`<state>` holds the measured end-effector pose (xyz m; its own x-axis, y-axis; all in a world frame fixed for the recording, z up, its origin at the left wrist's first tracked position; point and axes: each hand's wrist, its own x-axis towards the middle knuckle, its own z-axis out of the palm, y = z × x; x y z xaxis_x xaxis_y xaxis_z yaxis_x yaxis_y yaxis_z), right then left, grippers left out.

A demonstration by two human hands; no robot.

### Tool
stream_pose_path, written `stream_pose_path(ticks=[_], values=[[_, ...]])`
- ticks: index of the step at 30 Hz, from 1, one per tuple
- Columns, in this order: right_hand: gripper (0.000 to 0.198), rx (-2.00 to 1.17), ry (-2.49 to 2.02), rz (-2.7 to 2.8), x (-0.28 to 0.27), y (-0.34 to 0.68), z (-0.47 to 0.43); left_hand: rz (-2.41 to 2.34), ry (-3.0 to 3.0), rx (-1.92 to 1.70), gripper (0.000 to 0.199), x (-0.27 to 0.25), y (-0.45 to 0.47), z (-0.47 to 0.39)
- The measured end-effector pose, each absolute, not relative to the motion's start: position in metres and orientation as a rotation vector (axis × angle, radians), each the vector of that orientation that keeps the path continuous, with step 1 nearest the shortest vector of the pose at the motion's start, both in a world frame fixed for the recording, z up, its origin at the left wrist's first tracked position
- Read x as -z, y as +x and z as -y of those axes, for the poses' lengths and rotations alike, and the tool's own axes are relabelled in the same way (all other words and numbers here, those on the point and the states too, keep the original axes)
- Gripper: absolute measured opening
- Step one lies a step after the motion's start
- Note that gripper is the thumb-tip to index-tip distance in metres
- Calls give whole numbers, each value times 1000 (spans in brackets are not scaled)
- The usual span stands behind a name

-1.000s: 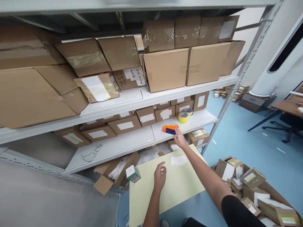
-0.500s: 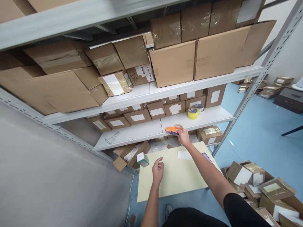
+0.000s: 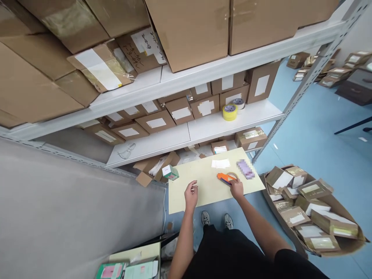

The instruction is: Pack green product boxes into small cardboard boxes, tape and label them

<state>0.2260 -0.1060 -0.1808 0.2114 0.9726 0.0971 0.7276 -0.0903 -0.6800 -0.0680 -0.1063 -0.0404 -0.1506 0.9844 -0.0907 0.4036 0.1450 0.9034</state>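
My right hand (image 3: 237, 188) grips an orange tape dispenser (image 3: 223, 178) with a tape roll in it, over the right half of a pale yellow table (image 3: 206, 190). My left hand (image 3: 191, 195) hovers over the table's left part, fingers loosely curled and apart, with nothing in them. A small green and white box (image 3: 170, 172) stands at the table's far left corner. White paper slips (image 3: 220, 163) lie beyond the dispenser, and a purple phone (image 3: 245, 169) rests to the right of it.
A grey metal shelf (image 3: 162, 141) behind the table bears labelled cartons, a yellow tape roll (image 3: 229, 112) and a white tape roll (image 3: 238, 103). At right, a large open carton (image 3: 276, 226) on the floor holds several small boxes. Green packages (image 3: 139, 270) sit lower left.
My right hand has brought the tape dispenser from the shelf's edge down over the table. The view has tilted downward, showing my shoes and the lower left packages.
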Motion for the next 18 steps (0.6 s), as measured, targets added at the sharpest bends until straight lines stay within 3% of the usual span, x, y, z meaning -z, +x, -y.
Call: stream_pose_path(ticks=[7, 13, 18], values=[[26, -702, -2194, 1605, 215, 270, 137, -1724, 1254, -997, 32, 57, -64, 146], [49, -640, -2050, 1490, 205, 249, 140, -1753, 1218, -991, 32, 60, -64, 173], [55, -768, -1754, 1456, 175, 207, 146, -1732, 1230, -1055, 32, 51, -68, 187]])
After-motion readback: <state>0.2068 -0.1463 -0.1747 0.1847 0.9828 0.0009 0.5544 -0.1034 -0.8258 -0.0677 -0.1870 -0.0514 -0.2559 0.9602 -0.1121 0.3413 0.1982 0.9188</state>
